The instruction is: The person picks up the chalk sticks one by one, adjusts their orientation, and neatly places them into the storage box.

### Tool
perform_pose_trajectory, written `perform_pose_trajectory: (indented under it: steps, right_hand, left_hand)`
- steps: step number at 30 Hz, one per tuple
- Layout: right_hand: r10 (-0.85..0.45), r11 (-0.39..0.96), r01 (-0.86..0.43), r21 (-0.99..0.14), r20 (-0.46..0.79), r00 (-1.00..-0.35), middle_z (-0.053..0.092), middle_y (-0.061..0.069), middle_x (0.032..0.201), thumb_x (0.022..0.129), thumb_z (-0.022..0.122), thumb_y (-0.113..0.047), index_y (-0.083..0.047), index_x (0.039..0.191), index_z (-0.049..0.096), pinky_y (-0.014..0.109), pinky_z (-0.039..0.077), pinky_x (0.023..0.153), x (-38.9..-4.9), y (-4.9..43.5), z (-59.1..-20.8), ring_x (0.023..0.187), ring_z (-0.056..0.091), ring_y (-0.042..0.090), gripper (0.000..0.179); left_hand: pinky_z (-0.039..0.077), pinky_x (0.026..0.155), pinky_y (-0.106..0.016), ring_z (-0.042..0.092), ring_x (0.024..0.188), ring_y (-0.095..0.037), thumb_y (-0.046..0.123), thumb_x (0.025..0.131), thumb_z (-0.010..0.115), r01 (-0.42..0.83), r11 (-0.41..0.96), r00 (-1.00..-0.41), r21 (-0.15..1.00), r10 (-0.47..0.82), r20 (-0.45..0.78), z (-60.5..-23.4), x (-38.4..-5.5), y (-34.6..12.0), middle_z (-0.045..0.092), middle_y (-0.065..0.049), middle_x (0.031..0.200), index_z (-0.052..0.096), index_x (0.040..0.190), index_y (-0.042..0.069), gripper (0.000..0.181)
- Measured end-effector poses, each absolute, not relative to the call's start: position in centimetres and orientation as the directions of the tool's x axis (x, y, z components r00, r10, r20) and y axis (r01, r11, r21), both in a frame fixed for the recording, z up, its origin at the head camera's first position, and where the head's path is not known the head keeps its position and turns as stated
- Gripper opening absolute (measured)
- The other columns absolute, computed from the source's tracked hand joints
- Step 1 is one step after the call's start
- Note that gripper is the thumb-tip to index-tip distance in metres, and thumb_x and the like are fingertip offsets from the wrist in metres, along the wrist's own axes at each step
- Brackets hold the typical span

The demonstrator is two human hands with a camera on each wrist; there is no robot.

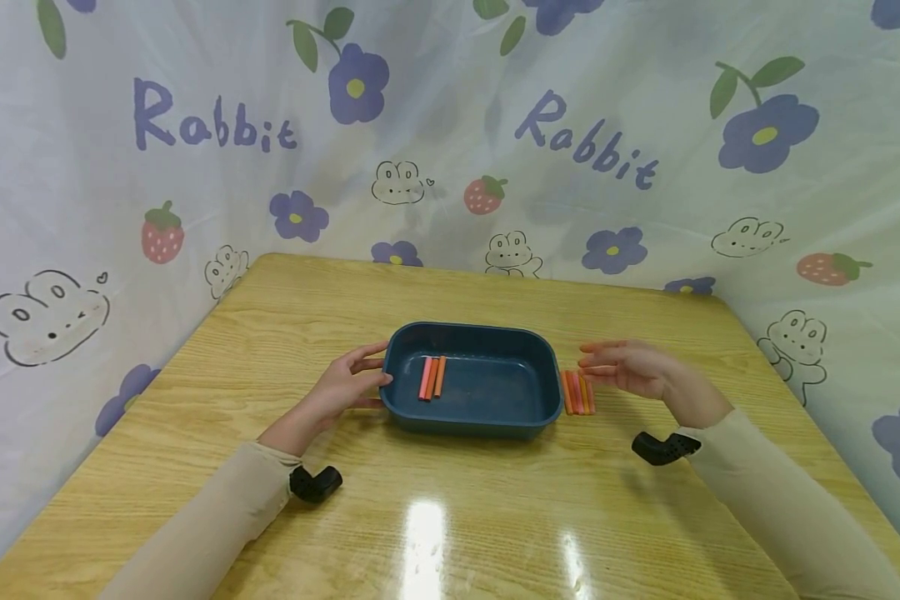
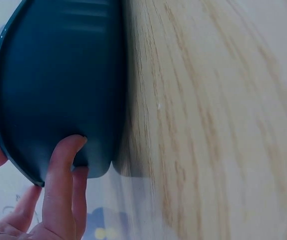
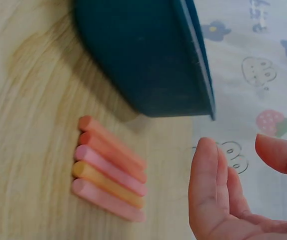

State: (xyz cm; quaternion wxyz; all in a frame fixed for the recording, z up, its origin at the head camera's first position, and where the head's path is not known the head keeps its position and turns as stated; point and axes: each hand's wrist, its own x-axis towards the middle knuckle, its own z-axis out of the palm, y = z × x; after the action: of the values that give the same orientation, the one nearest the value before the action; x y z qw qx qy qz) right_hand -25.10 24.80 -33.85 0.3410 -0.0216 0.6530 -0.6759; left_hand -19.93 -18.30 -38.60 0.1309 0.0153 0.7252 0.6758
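Note:
A dark blue rectangular bin (image 1: 472,425) with rounded corners stands on the table. Three chalk sticks (image 1: 432,378), pink and orange, lie side by side inside it towards the left. My left hand (image 1: 345,382) touches the bin's left end, its spread fingers (image 2: 58,185) resting against the outer wall and rim. To the right of the bin, several more chalk sticks (image 3: 111,167) in orange, red, pink and yellow lie in a row on the table. Just above and beside that row is my right hand (image 1: 633,367), thumb and fingers apart, with nothing between them.
The light wood table (image 1: 330,533) carries all of this, with its back edge against a white curtain (image 1: 450,125) printed with rabbits, flowers and strawberries. Black devices (image 1: 315,483) are strapped at both wrists.

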Motion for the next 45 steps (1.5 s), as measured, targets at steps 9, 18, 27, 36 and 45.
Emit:
perform_pose_trajectory:
  steps: [9,18,27,36,45]
  right_hand:
    - [-0.38,0.098,0.473,-0.876,-0.472,-0.796,0.05,0.008,0.109,0.098,0.043,-0.006,0.006,0.146,0.01,0.038,0.042,0.098,-24.9,25.4,-36.1,0.095,0.056,0.018,0.059]
    - [-0.283,0.068,0.499,-0.864,-0.496,-0.821,0.055,0.005,0.103,0.097,0.045,-0.005,0.005,0.146,0.011,0.031,0.051,0.085,-24.7,25.6,-37.7,0.088,0.06,0.015,0.061]
    - [-0.258,0.193,0.415,-0.889,-0.454,-0.853,0.059,0.006,0.097,0.095,0.048,-0.003,0.009,0.144,0.015,0.031,0.053,0.077,-24.7,25.6,-38.8,0.082,0.062,0.013,0.06]
    - [-0.243,0.357,0.336,-0.871,-0.435,-0.867,0.049,0.017,0.11,0.088,0.058,0.004,0.009,0.14,0.026,0.032,0.055,0.072,-24.9,25.4,-39.3,0.079,0.062,0.015,0.061]
    - [-0.219,0.446,0.288,-0.847,-0.416,-0.883,0.048,0.018,0.106,0.079,0.063,0.006,0.008,0.13,0.034,0.033,0.056,0.068,-24.6,24.9,-38.8,0.076,0.059,0.019,0.059]
  left_hand:
    - [0.052,0.079,-0.048,0.053,0.11,-0.04,0.006,0.089,0.059,-0.148,0.081,-0.965,0.986,0.205,-0.162,-38.4,-19.9,-18.3,0.035,-0.027,0.138,0.03,0.146,0.008,0.064]
    - [0.052,0.079,-0.048,0.053,0.11,-0.04,0.006,0.089,0.058,-0.145,0.085,-0.965,0.986,0.208,-0.16,-38.4,-19.9,-18.4,0.035,-0.027,0.138,0.03,0.146,0.008,0.063]
    - [0.052,0.079,-0.048,0.053,0.11,-0.041,0.006,0.089,0.058,-0.146,0.078,-0.964,0.986,0.211,-0.159,-38.5,-19.9,-18.4,0.035,-0.027,0.138,0.03,0.146,0.007,0.064]
    - [0.052,0.079,-0.048,0.054,0.109,-0.04,0.006,0.089,0.059,-0.143,0.08,-0.965,0.987,0.21,-0.157,-38.4,-20.0,-18.5,0.035,-0.027,0.138,0.03,0.146,0.008,0.064]
    - [0.052,0.079,-0.049,0.054,0.109,-0.04,0.006,0.089,0.059,-0.141,0.076,-0.964,0.987,0.218,-0.154,-38.5,-19.9,-18.5,0.035,-0.027,0.138,0.03,0.146,0.008,0.064]
